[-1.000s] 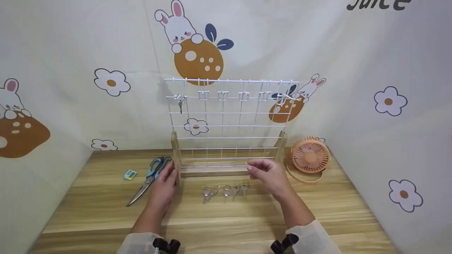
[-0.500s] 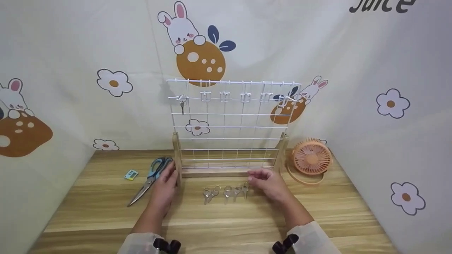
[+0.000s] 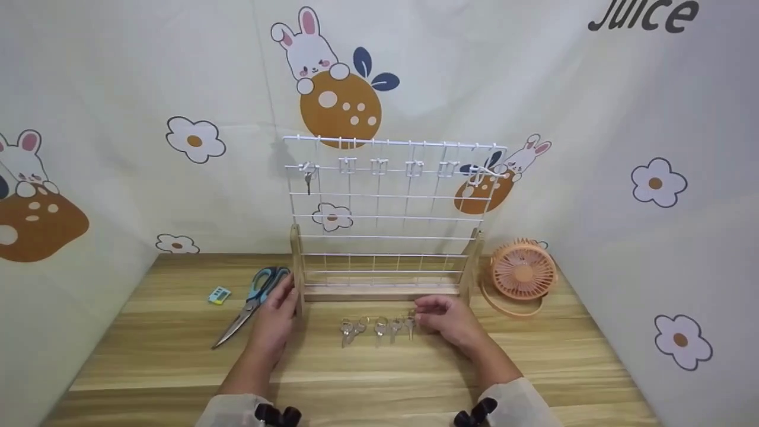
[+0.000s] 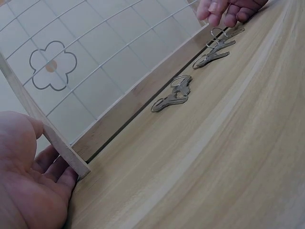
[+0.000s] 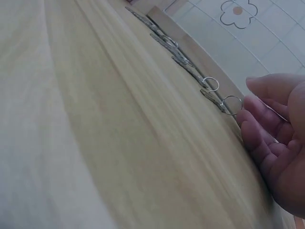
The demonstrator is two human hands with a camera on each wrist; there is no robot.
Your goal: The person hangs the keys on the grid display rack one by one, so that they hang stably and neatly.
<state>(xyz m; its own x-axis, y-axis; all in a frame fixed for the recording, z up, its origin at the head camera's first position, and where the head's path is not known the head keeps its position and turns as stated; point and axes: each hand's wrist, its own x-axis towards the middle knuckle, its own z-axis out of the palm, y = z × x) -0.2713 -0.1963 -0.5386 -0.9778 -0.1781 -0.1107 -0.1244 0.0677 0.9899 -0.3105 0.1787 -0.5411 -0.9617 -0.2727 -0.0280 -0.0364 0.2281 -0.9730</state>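
Note:
A white wire grid rack (image 3: 388, 216) stands upright on wooden legs. My left hand (image 3: 276, 314) grips its left wooden leg (image 4: 57, 140), thumb on one side and fingers behind. Several keys (image 3: 380, 331) with metal rings lie in a row before the rack's base. At the row's right end my right hand (image 3: 452, 323) is beside the last key (image 3: 410, 325). In the right wrist view its fingertips are close to that key's ring (image 5: 232, 105), with thumb and fingers apart; whether they touch it I cannot tell. Another key (image 3: 308, 182) hangs from the rack's leftmost hook.
Several white hooks (image 3: 379, 166) line the upper grid. Scissors (image 3: 252, 305) with blue and black handles lie left of my left hand, and a small light-blue item (image 3: 219, 295) lies farther left. An orange fan (image 3: 523, 273) stands right of the rack.
My right hand has come down from in front of the rack's lower bars to the rightmost key. The left hand keeps its grip on the leg. The head view has shifted slightly.

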